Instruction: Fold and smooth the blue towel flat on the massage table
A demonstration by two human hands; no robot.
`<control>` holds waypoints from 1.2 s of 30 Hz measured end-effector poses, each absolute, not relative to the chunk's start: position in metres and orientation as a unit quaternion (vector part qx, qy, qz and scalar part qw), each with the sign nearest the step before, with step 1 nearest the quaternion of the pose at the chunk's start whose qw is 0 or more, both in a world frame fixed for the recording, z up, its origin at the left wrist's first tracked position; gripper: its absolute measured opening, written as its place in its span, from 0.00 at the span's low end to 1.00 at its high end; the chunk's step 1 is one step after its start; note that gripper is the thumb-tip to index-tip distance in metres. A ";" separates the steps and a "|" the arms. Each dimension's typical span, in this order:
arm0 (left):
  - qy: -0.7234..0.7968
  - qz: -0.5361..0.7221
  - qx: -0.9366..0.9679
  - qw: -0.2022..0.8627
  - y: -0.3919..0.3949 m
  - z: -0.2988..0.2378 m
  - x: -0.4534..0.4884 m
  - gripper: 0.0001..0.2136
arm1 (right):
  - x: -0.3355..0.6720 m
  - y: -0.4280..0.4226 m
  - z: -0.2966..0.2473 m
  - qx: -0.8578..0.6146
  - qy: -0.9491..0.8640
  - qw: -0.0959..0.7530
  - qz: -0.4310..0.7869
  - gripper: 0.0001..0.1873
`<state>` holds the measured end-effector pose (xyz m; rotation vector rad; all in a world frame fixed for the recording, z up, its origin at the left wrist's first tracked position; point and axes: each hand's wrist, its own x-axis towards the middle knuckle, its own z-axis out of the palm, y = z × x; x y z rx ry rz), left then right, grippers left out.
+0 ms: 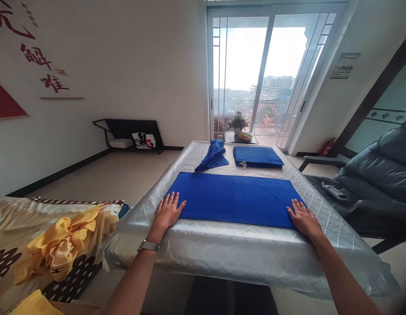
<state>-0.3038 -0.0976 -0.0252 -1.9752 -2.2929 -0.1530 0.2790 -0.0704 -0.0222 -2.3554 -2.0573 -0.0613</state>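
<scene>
A blue towel lies spread flat on the table, a wide rectangle across its near half. My left hand rests flat on the towel's left end, fingers stretched out. On the right end lies my right hand, also flat with its fingers extended. Behind the spread towel, a crumpled blue cloth sits at the left, and a neat stack of folded blue towels with a white tag is at the right.
A silvery quilted cover drapes over the table. Yellow clothes lie on a bed at the left. A grey armchair with a device on its seat stands close on the right. A potted plant is beyond the far edge, before glass doors.
</scene>
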 end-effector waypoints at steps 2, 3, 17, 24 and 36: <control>-0.756 -0.048 -0.650 0.055 -0.099 -0.023 -0.303 0.35 | 0.279 -0.070 -0.022 -0.754 -0.657 -0.006 -0.014 0.38; -0.756 -0.047 -0.650 0.056 -0.099 -0.022 -0.302 0.34 | 0.278 -0.069 -0.021 -0.754 -0.657 -0.012 -0.011 0.38; -0.756 -0.015 -0.653 0.037 -0.106 -0.005 -0.294 0.35 | 0.194 -0.078 0.016 -0.702 -0.712 0.019 -0.009 0.35; -0.760 -0.030 -0.647 0.052 -0.105 -0.010 -0.295 0.34 | 0.055 -0.064 0.017 -0.604 -0.794 0.042 0.063 0.36; -0.747 -0.051 -0.660 0.061 -0.103 -0.018 -0.300 0.34 | 0.206 -0.065 -0.003 -0.713 -0.701 -0.013 0.019 0.36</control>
